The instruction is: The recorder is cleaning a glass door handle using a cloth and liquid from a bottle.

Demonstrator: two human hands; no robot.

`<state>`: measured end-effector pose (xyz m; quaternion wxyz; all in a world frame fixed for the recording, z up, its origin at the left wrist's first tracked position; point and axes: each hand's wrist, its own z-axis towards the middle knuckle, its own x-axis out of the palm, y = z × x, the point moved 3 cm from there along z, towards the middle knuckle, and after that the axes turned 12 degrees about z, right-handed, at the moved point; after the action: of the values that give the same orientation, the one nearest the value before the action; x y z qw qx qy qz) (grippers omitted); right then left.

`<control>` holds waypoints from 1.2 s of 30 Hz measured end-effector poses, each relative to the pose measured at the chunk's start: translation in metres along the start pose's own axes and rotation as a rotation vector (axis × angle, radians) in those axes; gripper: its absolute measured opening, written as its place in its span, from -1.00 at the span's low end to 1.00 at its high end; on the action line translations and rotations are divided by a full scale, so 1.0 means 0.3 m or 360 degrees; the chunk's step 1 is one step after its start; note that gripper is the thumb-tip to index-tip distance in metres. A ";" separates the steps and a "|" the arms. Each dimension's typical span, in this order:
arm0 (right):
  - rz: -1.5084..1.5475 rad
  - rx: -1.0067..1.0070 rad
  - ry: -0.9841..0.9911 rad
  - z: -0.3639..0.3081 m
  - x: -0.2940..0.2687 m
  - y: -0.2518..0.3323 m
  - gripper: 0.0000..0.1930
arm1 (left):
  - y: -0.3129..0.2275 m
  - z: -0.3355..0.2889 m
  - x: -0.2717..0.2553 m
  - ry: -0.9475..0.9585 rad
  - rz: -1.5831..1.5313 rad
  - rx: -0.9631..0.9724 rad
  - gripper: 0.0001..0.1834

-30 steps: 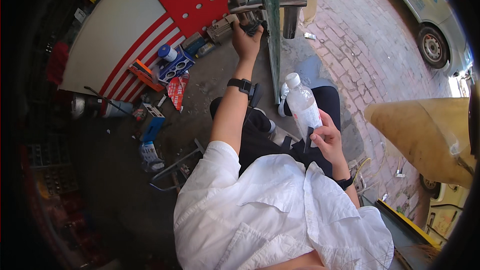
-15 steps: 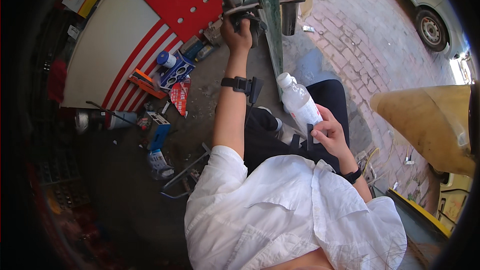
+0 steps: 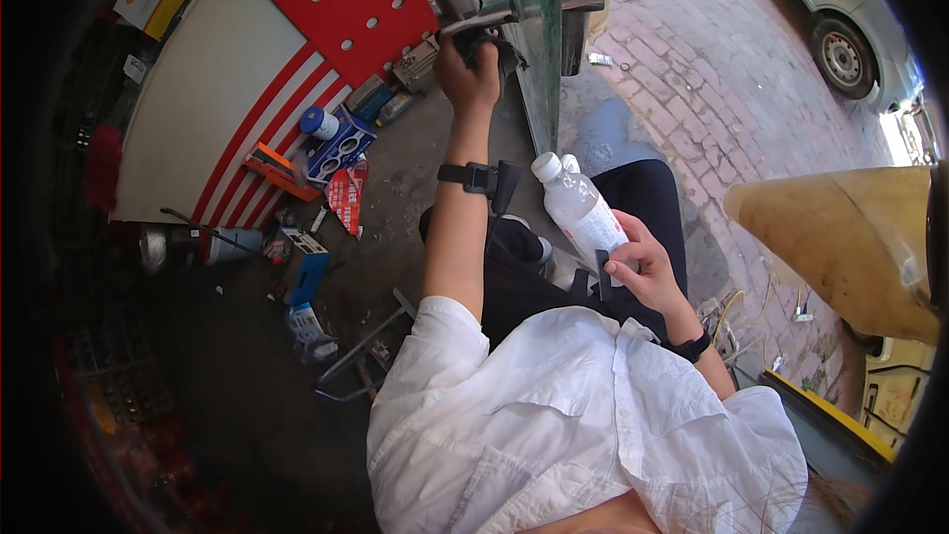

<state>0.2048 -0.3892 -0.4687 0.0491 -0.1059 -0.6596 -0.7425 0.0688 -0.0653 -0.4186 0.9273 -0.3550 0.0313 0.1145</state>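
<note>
A crumpled dark cloth [image 3: 479, 43] is gripped in my left hand [image 3: 467, 77], which is raised against the metal pull handle [image 3: 484, 18] of a glass door [image 3: 542, 69]. The fingers are partly hidden by the cloth and handle. My right hand [image 3: 645, 272] is closed round a clear plastic bottle [image 3: 581, 213] with a white cap and label, tilted over my lap. Behind its cap a second white rounded part shows; I cannot tell whether it belongs to another bottle. A flat black piece [image 3: 603, 274] stands beside my right thumb.
To the left a white and red panel [image 3: 213, 99] leans, with a blue-lidded tub [image 3: 318, 123], an orange box [image 3: 282, 170] and other packages on the floor by it. A metal frame [image 3: 366, 356] lies near my left side. Outside, a van [image 3: 840, 40] stands on brick paving [image 3: 682, 69].
The bottle in my right hand has shifted slightly left and down. My left hand stays at the door handle with the cloth. The surroundings shift a little in view.
</note>
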 end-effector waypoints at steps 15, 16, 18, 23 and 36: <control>-0.0069 0.0033 0.0038 0.005 0.015 -0.008 -0.88 | -0.085 -0.015 0.029 -0.0121 0.0332 -0.0414 -0.54; -0.0070 0.0033 0.0020 0.005 0.015 -0.011 -0.87 | -0.079 -0.014 0.036 -0.0124 0.0334 -0.0411 -0.54; -0.0069 0.0028 0.0005 0.005 0.017 -0.012 -0.87 | -0.079 -0.013 0.033 -0.0294 0.0431 -0.0265 -0.56; -0.0075 0.0024 0.0020 -0.003 0.020 0.001 -0.87 | -0.067 -0.017 0.039 -0.0245 0.0428 -0.0223 -0.57; -0.0068 -0.0013 0.0062 -0.014 0.033 0.002 -0.87 | 0.000 -0.018 0.009 0.0096 0.0005 -0.0275 -0.65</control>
<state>0.1950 -0.3928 -0.4663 0.0458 -0.0775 -0.6575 -0.7480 0.0717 -0.0685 -0.4229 0.8917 -0.4369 0.0497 0.1074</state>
